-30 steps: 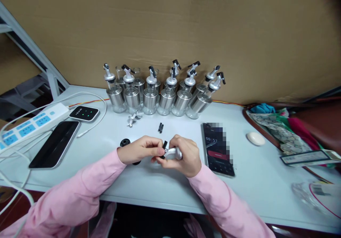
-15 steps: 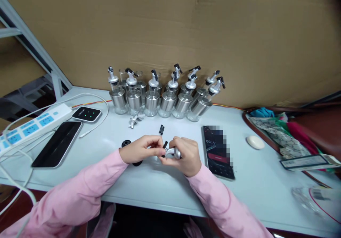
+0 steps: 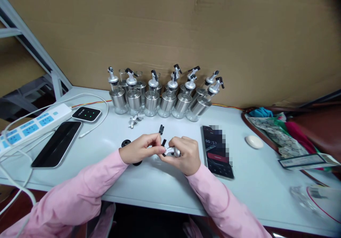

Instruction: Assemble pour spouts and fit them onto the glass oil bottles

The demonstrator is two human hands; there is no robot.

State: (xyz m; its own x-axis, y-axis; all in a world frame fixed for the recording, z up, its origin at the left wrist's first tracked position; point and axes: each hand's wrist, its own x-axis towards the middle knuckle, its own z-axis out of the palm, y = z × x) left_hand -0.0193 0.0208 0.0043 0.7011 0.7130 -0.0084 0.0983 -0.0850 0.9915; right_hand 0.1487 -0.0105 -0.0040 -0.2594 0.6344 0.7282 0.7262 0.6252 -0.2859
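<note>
My right hand [image 3: 185,154] is closed around a silver bottle pourer [image 3: 173,151], its spout pointing left. At the spout tip, my left hand [image 3: 142,148] pinches a small black flip cap [image 3: 164,144]; whether it is fixed to the spout is hard to make out. Just beyond my fingers lies a separate black cap piece [image 3: 161,129] on the table. Another silver pourer part [image 3: 135,120] lies farther back on the left. Round black stopper pieces, one of them a black disc [image 3: 126,143], lie beside and partly under my left hand.
Several glass bottles with steel sleeves [image 3: 151,99] stand at the back, most topped with pourers. Right of my hands lies a phone [image 3: 217,153], and beyond it a white oval object [image 3: 254,142]. A power strip [image 3: 34,124], a dark phone [image 3: 57,144] and cables occupy the left.
The black flip cap at the spout tip stands more upright, and my left fingertips have shifted slightly. The right hand still grips the pourer in nearly the same place.
</note>
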